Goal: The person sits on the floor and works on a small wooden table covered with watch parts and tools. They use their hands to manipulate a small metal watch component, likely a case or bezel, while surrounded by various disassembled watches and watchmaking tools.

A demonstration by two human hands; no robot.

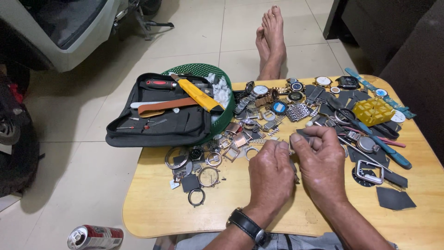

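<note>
My left hand (pixel 272 173) and my right hand (pixel 321 163) meet over the middle of a low wooden table (pixel 162 208), fingers curled together around a small metal watch part that is mostly hidden between them. A black wristwatch (pixel 247 225) sits on my left wrist. Just beyond my fingers lie several watch cases and bezels (pixel 233 139), wristwatches (pixel 261 92) and a metal mesh band (pixel 298 112).
A black tool pouch (pixel 157 115) with a yellow tool (pixel 199 95) rests on a green basket (pixel 203 69) at the table's left. A yellow plastic block (pixel 373 111), blue-handled pliers (pixel 379 143) and dark pads lie right. Bare feet (pixel 272 41) stretch beyond; a can (pixel 95 237) lies on the floor.
</note>
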